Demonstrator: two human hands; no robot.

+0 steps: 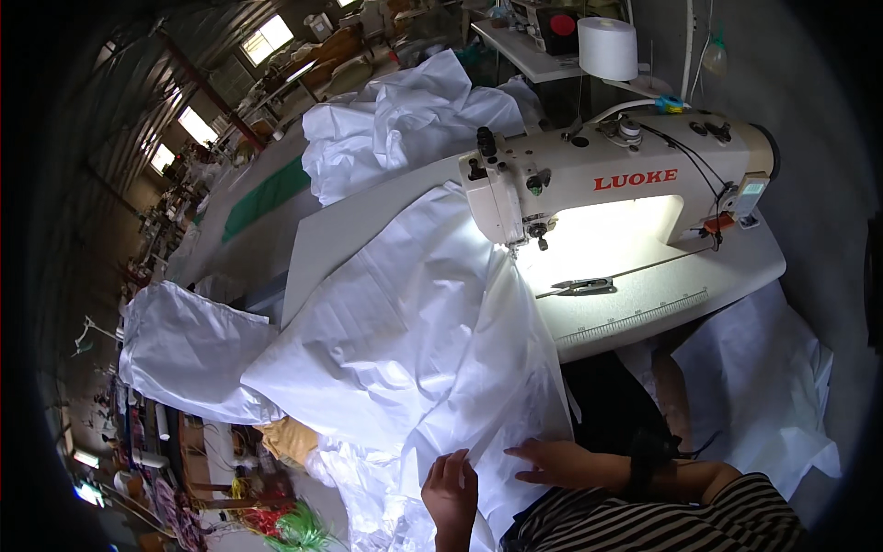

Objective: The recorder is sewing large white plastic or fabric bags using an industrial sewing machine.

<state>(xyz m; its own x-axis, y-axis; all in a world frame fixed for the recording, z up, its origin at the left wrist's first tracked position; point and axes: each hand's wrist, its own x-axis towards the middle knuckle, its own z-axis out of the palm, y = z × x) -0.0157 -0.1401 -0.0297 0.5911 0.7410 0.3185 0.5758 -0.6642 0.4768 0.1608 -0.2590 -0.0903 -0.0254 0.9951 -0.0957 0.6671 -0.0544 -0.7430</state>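
On the sewing table [644, 304], white fabric [414, 331] under both hands' fingertips

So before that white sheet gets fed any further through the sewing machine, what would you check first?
1. Both hands on the fabric: ok. The left hand and right hand rest on the near edge of the white sheet.
2. Fingers away from the needle: ok. The hands are at the near end, far from the sewing machine head.
3. Sheet under the needle: cannot tell. The fabric reaches the head, but the needle spot is glared out.
4. Loose tools clear of the seam: ok. The snips lie on the table, apart from the sheet.
5. Thread supply: ok. A white spool stands behind the machine.
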